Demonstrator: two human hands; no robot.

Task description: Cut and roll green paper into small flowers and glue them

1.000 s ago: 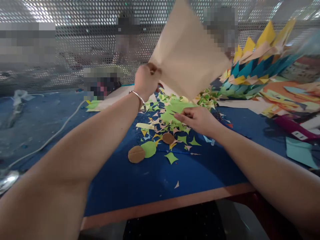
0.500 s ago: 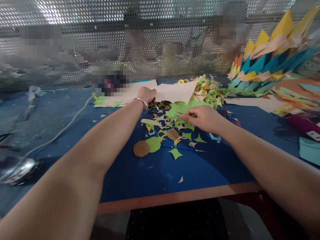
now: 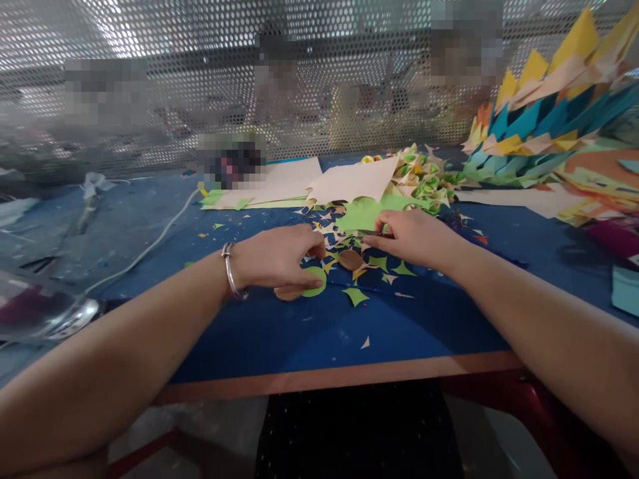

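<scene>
Two hands over the blue counter [image 3: 279, 346]: left hand [image 3: 277, 256] rests curled on a brown disc [image 3: 285, 293]; right hand [image 3: 417, 236] fingers pinch green paper [image 3: 362, 214].

A blue-topped table [image 3: 279, 339] with a wooden front edge carries scattered paper scraps [image 3: 357, 296], beige sheets [image 3: 349, 183] and a white cable [image 3: 150, 249]. At right lies a spiky folded-paper piece [image 3: 539, 143], and at far left what may be a shiny metal object [image 3: 74, 319].

No lettering, label or number can be read anywhere, perhaps owing to the blurred far background
</scene>
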